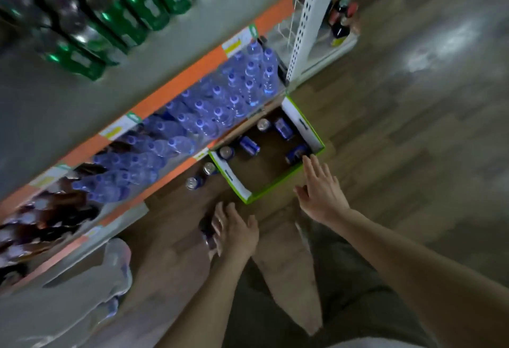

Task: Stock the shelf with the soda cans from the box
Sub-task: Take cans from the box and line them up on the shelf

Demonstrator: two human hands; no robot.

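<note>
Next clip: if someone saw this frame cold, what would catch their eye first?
Probably the green-edged box on the floor, blue soda cans scattered inside it, with the right hand reaching open toward it. Then the rows of blue-capped water bottles on the shelf beside it, and the left hand holding a can low down.

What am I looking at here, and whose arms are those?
No machine here: a person wears a camera on the head, looking down, so you see their own two arms. This is a shop aisle. On the floor stands a green-edged box with five blue soda cans in it, some upright, some lying. Two more cans stand on the floor beside it. The right hand reaches, fingers straight, toward a can in the box's corner. The left hand holds what looks like a can; blur hides the details. The shelf beside carries water bottles.
</note>
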